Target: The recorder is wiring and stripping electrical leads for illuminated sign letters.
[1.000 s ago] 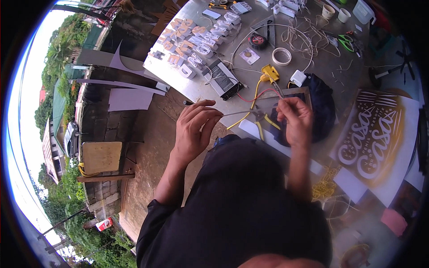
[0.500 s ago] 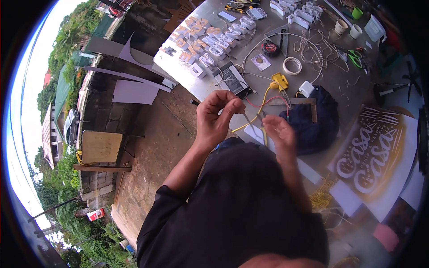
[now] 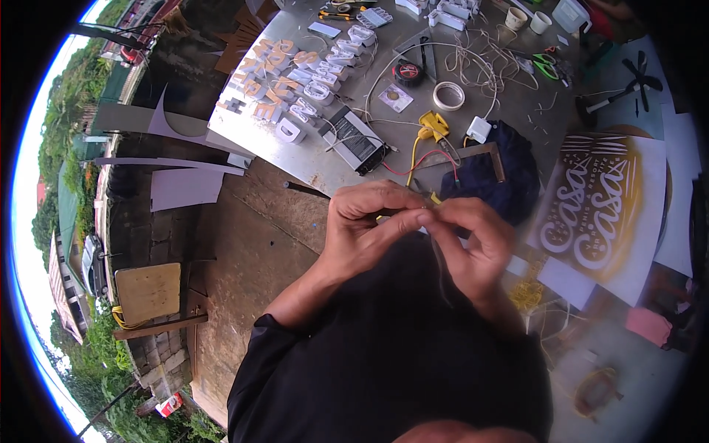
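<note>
My left hand (image 3: 369, 225) and my right hand (image 3: 476, 240) meet in front of my chest, fingertips touching. Both are closed in a pinch on a thin grey wire (image 3: 442, 267), which dangles below the fingers against my dark shirt. Its pinched end is too small to make out. Just beyond the hands, a yellow clamp (image 3: 433, 127) with yellow and red leads lies on the metal table (image 3: 310, 159). A black and grey power supply box (image 3: 357, 140) is left of it. A dark blue cloth (image 3: 491, 177) lies under a metal square (image 3: 500, 164).
Rows of white block letters (image 3: 292, 131) cover the table's left side. A tape measure (image 3: 408, 72), a masking tape roll (image 3: 449, 96), a white adapter (image 3: 479, 130) and tangled white cable (image 3: 480, 63) lie further back. At right are a lettered stencil sheet (image 3: 591, 214) and a small fan (image 3: 636, 85).
My right hand has come in from the right to my left hand's fingertips and closed on the wire. The view has shifted, so the table appears higher and further left.
</note>
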A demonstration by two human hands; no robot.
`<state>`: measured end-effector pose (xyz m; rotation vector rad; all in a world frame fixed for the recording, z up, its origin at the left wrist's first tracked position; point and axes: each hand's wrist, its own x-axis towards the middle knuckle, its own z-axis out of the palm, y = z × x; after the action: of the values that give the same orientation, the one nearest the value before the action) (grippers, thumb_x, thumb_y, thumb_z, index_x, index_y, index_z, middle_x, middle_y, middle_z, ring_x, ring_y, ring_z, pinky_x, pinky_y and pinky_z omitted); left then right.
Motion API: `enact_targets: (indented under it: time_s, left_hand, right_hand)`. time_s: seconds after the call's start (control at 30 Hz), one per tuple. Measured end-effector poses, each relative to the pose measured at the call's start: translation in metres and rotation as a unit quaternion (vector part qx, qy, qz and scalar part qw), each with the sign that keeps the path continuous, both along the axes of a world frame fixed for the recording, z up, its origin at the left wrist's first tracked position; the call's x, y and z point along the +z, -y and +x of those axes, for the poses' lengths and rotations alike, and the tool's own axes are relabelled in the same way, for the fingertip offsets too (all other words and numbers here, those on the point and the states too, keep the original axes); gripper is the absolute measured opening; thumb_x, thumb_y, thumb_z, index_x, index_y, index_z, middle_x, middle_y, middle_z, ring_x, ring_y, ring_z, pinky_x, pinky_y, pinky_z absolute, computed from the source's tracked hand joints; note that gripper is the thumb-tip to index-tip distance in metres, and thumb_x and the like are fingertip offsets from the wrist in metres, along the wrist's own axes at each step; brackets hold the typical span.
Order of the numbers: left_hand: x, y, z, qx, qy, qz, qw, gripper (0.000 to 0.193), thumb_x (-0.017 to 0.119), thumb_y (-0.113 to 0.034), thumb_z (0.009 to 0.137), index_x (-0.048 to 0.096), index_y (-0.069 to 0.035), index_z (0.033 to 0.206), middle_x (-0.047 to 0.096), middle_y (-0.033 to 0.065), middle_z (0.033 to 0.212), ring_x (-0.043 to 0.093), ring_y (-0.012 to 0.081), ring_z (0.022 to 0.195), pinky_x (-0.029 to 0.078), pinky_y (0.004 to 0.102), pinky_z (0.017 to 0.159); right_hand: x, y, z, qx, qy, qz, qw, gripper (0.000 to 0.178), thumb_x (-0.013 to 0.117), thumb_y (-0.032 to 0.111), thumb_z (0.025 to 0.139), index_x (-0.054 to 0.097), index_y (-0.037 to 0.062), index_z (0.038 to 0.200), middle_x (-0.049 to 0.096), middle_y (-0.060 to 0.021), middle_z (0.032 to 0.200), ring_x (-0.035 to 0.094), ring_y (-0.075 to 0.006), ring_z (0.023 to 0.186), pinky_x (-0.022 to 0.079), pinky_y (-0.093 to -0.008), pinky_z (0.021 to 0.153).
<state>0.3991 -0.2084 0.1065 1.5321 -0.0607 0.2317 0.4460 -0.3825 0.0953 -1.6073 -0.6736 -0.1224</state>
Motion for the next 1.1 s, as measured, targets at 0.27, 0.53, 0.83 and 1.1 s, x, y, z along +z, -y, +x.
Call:
enact_targets:
  time_s: [0.27, 0.53, 0.83, 1.1]
  left_hand:
    - [0.001, -0.042, -0.001, -0.027, 0.077, 0.020, 0.996, 0.007, 0.068, 0.009, 0.085, 0.068, 0.008, 0.093, 0.072, 0.0153, 0.086, 0.071, 0.0194, 0.081, 0.055, 0.0280, 0.073]
    - [0.004, -0.083, 0.004, -0.008, 0.107, 0.030, 0.994, 0.009, 0.074, -0.001, 0.078, 0.070, 0.000, 0.085, 0.072, 0.0110, 0.077, 0.072, 0.0200, 0.070, 0.054, 0.0272, 0.064]
    - [0.006, -0.114, 0.006, -0.028, 0.157, 0.040, 0.986, 0.009, 0.073, 0.000, 0.075, 0.070, 0.003, 0.083, 0.071, 0.0121, 0.075, 0.070, 0.0215, 0.064, 0.054, 0.0277, 0.059]
    - [0.012, -0.133, 0.007, -0.028, 0.195, 0.049, 0.979, 0.011, 0.074, 0.001, 0.074, 0.071, 0.001, 0.084, 0.072, 0.0111, 0.077, 0.072, 0.0224, 0.064, 0.057, 0.0302, 0.059]
  right_hand:
    - [0.023, -0.034, -0.003, -0.010, 0.004, -0.057, 0.998, 0.021, 0.079, -0.008, 0.076, 0.069, 0.0015, 0.091, 0.069, -0.0103, 0.084, 0.068, -0.0213, 0.074, 0.053, -0.0306, 0.065]
    - [0.045, -0.076, -0.002, 0.021, 0.041, -0.099, 0.994, 0.024, 0.076, -0.012, 0.075, 0.068, 0.0010, 0.094, 0.069, -0.0121, 0.087, 0.067, -0.0218, 0.073, 0.052, -0.0300, 0.063]
    - [0.059, -0.101, 0.010, 0.102, 0.046, -0.136, 0.984, 0.025, 0.076, -0.010, 0.075, 0.067, 0.0023, 0.095, 0.066, -0.0106, 0.089, 0.065, -0.0216, 0.075, 0.052, -0.0299, 0.063]
    - [0.066, -0.117, 0.011, 0.135, 0.058, -0.156, 0.977, 0.029, 0.075, -0.010, 0.073, 0.065, 0.0025, 0.097, 0.065, -0.0110, 0.091, 0.065, -0.0230, 0.076, 0.052, -0.0315, 0.064]
